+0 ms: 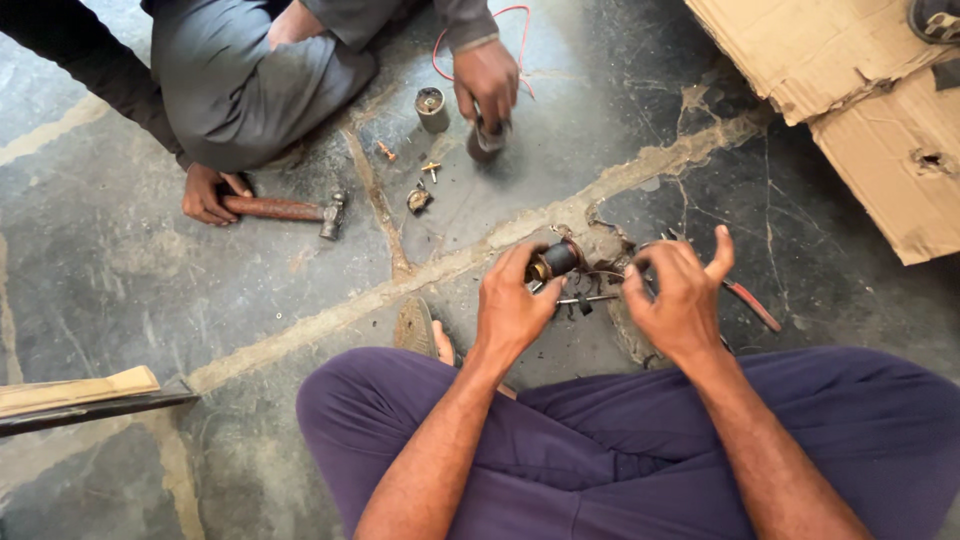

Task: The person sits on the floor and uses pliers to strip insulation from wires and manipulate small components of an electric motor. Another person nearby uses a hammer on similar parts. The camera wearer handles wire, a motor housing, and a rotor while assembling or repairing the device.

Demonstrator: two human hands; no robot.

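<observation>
Item: small dark cylindrical motor part with a brass-coloured end [553, 261], held just above the cracked grey concrete floor [120, 270], in front of the crossed legs in purple trousers [600, 440].

Left hand [512, 305]: fingers are curled round the cylinder from below and behind, apparently so that it is steadied.

Right hand [678, 300]: placed just right of the cylinder; thumb and forefinger are pinched on a thin metal rod [590, 298] projecting from it, the little finger raised clear.

Red-handled pliers [750, 303]: laid on the floor right of the cylinder, partly hidden by the right hand.

Beyond the cylinder: a co-worker's hand [487, 85] is set on a similar part; another [205, 193] rests on a rusty hammer [285, 209]. Small screws [430, 169] lie between.

Torn cardboard [850, 90]: far right of the cylinder.
</observation>
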